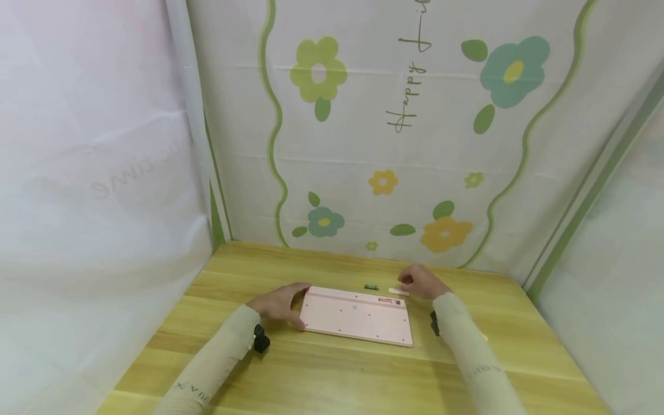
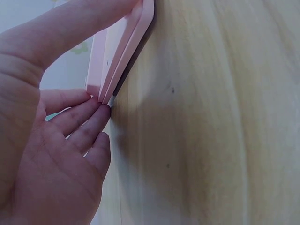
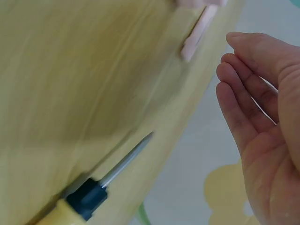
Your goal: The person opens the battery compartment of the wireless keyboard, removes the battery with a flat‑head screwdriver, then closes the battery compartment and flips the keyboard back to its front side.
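Observation:
A pink keyboard (image 1: 358,320) lies underside up on the wooden table. My left hand (image 1: 280,304) holds its left end, thumb at the near corner and fingertips at the far one; the left wrist view shows the fingers on the pink edge (image 2: 124,51). Toward the keyboard's far right corner is an uncovered battery slot (image 1: 389,301), its contents too small to tell. Just beyond the far edge lie a green battery (image 1: 371,287) and a slim pink battery cover (image 1: 398,291). My right hand (image 1: 422,281) hovers beside the cover, fingers loosely bent, nothing between them.
A screwdriver (image 3: 93,194) with a metal shaft, black collar and yellow handle shows in the right wrist view. White flowered cloth (image 1: 358,144) hangs behind the table (image 1: 311,374), with more cloth at both sides. Black wrist cameras (image 1: 261,339) sit on the sleeves.

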Available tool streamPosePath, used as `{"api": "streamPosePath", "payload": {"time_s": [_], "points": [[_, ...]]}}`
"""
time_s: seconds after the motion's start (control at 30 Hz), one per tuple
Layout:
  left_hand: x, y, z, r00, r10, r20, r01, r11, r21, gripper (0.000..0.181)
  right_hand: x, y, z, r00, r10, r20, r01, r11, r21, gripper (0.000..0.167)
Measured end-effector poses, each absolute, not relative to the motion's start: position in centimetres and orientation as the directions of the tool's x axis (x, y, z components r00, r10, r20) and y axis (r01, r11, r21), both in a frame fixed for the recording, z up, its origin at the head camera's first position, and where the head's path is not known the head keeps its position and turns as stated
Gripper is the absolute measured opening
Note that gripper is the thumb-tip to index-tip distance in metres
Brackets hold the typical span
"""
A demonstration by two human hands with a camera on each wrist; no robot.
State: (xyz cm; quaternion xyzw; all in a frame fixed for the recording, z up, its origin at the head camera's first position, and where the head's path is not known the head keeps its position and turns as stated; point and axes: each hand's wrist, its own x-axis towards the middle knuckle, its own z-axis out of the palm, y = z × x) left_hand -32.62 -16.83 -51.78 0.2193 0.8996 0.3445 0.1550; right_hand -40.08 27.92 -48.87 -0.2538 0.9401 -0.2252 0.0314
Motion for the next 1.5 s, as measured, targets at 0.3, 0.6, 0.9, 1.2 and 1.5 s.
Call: {"api": "streamPosePath", "payload": {"time_s": [0.3,0.6,0.9,1.2,1.5], "points": [[-32.7,-16.8,-51.9,-0.842,0.525,-0.124,0.305,0.654,0.692,0.116,-39.1,29.1,-50.5,-0.896,-0.437,0.081,-0.421,0.778,-0.466,0.02],[-32.6,-16.6,-52.0,-0.837,0.534,-0.119,0.316,0.649,0.692,0.117,-38.7,29.3,-51.4,-0.901,-0.427,0.081,-0.416,0.791,-0.448,0.01],[-32.7,-16.4,-52.0,-0.839,0.53,-0.122,0.315,0.656,0.686,0.117,-38.6,29.7,-51.5,-0.906,-0.417,0.076,-0.401,0.783,-0.475,0.009],[-32.7,-16.5,-51.7,-0.846,0.517,-0.126,0.302,0.662,0.686,0.117,-38.5,29.2,-50.7,-0.892,-0.447,0.071,-0.425,0.775,-0.467,0.008],[-32.7,-16.8,-51.7,-0.854,0.503,-0.133,0.29,0.673,0.681,0.117,-37.7,28.3,-48.1,-0.855,-0.518,0.035,-0.462,0.727,-0.508,0.008]]}}
